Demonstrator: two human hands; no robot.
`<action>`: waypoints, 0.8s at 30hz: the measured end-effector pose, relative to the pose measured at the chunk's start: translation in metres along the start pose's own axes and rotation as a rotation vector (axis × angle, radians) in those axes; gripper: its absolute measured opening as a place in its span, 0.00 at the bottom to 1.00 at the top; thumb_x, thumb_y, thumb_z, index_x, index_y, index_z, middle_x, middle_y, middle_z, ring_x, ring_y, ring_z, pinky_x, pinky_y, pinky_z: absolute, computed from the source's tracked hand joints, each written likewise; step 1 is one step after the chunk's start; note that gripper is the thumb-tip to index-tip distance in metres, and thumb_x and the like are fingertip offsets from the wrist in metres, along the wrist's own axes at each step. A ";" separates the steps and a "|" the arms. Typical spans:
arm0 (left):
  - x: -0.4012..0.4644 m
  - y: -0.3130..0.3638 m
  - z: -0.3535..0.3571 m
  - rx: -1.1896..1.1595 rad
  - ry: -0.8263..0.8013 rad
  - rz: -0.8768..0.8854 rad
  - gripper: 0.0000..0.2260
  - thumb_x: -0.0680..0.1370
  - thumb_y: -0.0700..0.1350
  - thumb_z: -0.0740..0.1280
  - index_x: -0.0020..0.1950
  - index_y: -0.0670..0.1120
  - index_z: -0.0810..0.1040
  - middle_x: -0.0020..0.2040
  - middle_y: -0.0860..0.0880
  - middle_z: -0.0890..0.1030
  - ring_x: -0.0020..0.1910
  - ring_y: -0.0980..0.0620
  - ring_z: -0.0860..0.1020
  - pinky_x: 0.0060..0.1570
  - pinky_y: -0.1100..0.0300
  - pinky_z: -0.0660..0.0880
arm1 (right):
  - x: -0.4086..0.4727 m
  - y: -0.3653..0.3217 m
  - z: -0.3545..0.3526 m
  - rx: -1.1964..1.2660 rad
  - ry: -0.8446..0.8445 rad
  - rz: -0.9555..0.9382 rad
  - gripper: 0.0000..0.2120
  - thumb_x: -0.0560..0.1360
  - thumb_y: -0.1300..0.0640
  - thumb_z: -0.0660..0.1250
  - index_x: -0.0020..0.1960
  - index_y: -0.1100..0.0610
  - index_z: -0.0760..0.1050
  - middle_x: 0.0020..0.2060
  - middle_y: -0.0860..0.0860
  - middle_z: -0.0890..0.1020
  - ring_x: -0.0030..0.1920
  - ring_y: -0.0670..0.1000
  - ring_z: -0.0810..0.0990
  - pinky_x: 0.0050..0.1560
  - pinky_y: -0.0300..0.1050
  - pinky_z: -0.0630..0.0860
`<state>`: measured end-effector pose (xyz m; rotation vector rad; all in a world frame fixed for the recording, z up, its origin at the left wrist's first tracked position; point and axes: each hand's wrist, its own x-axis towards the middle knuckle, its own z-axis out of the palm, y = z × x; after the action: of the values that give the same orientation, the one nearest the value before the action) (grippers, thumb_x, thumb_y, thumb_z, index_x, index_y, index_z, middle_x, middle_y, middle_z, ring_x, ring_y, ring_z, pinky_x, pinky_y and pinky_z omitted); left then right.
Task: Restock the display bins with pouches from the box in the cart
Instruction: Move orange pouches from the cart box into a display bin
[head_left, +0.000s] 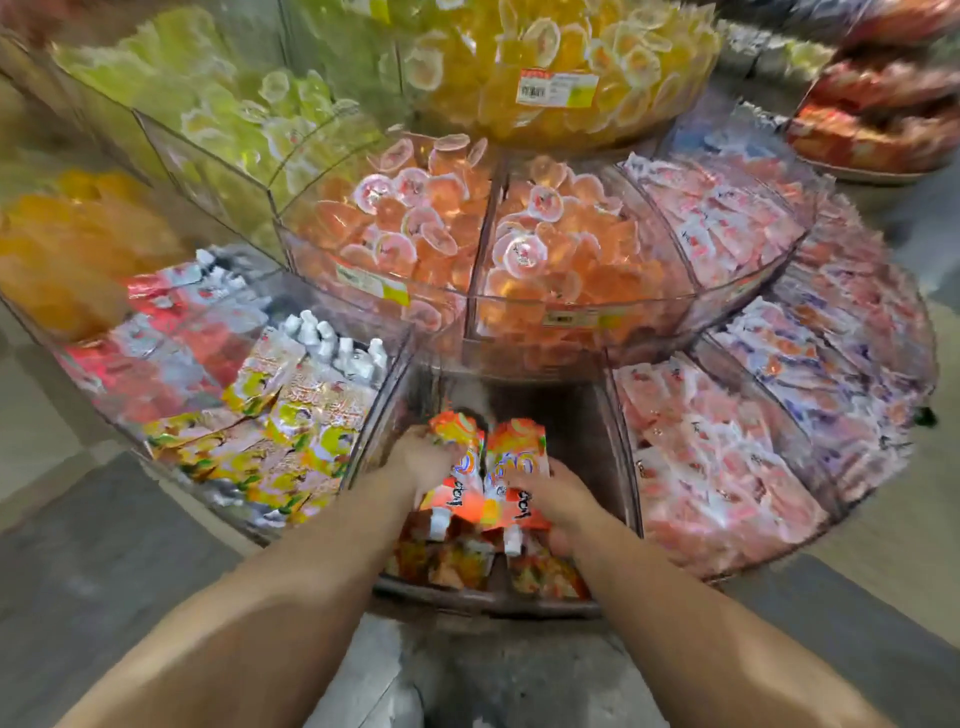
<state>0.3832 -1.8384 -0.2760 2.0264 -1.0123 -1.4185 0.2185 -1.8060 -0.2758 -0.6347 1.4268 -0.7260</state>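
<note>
Left hand (423, 457) and right hand (553, 501) each grip 1 orange pouch (511, 467), spouts toward the person, lowering both flat into the nearly empty bin (621, 441), likely to start a row.

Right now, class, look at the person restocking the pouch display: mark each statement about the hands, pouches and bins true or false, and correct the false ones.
1. Both hands hold orange pouches. True: left hand, right hand, orange pouches.
2. The pouches' white spouts point away from the person. False: they point toward the person.
3. The bin under the hands is heaped full. False: its back half is bare.
4. The bin to its left holds yellow pouches. True.
</note>
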 end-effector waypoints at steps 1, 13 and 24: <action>0.003 -0.003 0.001 0.027 -0.003 0.031 0.21 0.76 0.42 0.70 0.68 0.41 0.72 0.63 0.40 0.78 0.61 0.43 0.78 0.56 0.58 0.73 | 0.003 0.004 0.001 0.017 0.042 0.022 0.09 0.71 0.70 0.70 0.50 0.62 0.79 0.42 0.61 0.82 0.38 0.57 0.81 0.44 0.52 0.79; 0.021 -0.028 0.012 0.559 -0.017 0.187 0.35 0.80 0.50 0.62 0.79 0.41 0.46 0.76 0.38 0.59 0.73 0.40 0.63 0.70 0.51 0.63 | 0.044 0.023 0.016 -0.322 0.298 0.039 0.16 0.72 0.55 0.71 0.59 0.54 0.77 0.54 0.53 0.83 0.53 0.55 0.82 0.57 0.54 0.79; 0.019 -0.034 -0.001 1.119 -0.191 0.417 0.28 0.80 0.43 0.61 0.78 0.43 0.55 0.79 0.40 0.46 0.79 0.42 0.43 0.77 0.53 0.46 | 0.045 0.012 0.013 -0.766 0.158 0.006 0.16 0.79 0.51 0.60 0.64 0.54 0.76 0.63 0.57 0.78 0.62 0.59 0.76 0.60 0.47 0.73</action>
<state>0.3980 -1.8319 -0.3114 2.0921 -2.5369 -0.8628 0.2323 -1.8338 -0.3130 -1.1749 1.8579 -0.1990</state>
